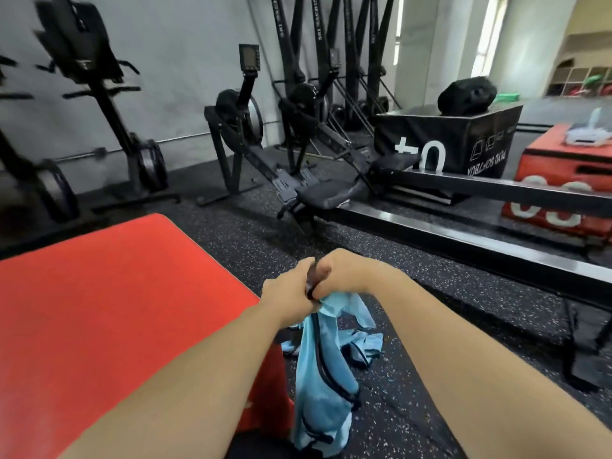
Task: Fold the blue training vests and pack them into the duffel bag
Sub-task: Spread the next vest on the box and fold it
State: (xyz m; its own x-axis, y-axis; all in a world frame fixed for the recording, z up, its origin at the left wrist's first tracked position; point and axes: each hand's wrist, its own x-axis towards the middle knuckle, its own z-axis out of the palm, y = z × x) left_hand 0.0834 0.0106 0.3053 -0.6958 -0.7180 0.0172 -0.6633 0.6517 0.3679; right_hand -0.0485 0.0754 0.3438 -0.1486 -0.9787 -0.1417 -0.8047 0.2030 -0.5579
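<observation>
Fingers (323,272) of left hand (288,288) and right hand (347,276) are gripping top edge of black-trimmed light-blue fabric vest (323,385), centre frame; it is hanging limp beside flat red bench (99,309). Judging: light, soft, floppy; best pinching both shoulder straps.

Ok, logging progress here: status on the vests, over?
Hands: left hand and right hand grip one vest, hanging unfolded. Spare vests heaped on floor. Black bag on black box beyond rowing machine.
</observation>
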